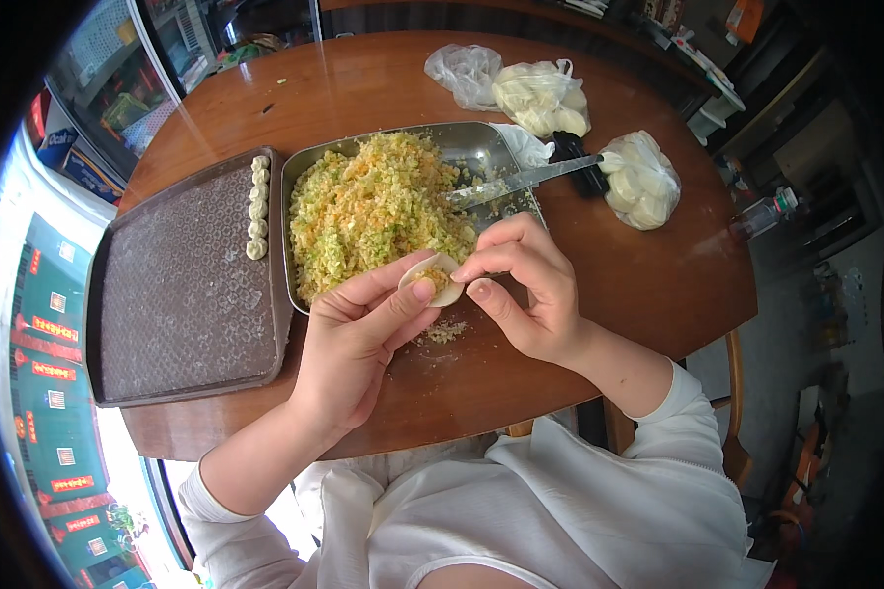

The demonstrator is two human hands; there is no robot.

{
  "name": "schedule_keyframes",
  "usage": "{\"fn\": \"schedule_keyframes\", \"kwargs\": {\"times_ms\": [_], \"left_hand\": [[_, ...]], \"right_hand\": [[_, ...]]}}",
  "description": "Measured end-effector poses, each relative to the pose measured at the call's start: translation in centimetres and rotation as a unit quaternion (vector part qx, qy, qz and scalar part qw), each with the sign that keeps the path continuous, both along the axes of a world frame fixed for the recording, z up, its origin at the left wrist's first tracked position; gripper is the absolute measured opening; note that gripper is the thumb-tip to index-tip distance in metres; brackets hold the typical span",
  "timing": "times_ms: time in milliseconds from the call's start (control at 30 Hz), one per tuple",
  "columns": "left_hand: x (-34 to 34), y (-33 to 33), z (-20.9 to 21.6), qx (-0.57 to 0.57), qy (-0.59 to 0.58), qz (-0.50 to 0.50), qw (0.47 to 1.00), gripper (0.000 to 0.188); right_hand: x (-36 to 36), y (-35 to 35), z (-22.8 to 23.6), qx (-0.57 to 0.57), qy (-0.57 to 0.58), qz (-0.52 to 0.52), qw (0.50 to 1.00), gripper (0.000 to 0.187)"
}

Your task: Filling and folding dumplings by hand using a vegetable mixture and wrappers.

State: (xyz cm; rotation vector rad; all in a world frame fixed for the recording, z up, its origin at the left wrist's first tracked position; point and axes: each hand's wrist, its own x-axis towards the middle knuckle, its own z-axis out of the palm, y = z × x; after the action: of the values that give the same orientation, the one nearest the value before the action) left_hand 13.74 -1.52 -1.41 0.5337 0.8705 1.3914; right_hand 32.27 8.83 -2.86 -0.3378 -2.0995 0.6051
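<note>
Both hands pinch one dumpling wrapper [432, 278] with filling inside: left hand [359, 329] cradles it, right hand [521, 285] closes the edge (grip tight on both). Squeezed unevenly, filling could spill onto the tabletop [442, 383] just below.

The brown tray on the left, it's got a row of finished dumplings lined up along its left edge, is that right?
Not quite. The head view shows the row of finished dumplings along the right edge of the brown tray, the side next to the metal pan of filling, not the left edge. The rest holds: the tray does sit on the left.
</note>
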Motion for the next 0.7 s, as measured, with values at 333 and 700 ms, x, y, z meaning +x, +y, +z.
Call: {"fn": "schedule_keyframes", "kwargs": {"times_ms": [333, 700], "left_hand": [[-0.03, -0.08, -0.24, 0.004, 0.019, 0.003, 1.0, 0.033], [0.02, -0.13, -0.3, 0.016, 0.021, -0.006, 1.0, 0.031]], "right_hand": [[0.01, 0.29, -0.29, -0.056, 0.033, -0.024, 0.998, 0.007], [-0.13, 0.48, 0.21, 0.008, -0.019, -0.013, 1.0, 0.008]]}}
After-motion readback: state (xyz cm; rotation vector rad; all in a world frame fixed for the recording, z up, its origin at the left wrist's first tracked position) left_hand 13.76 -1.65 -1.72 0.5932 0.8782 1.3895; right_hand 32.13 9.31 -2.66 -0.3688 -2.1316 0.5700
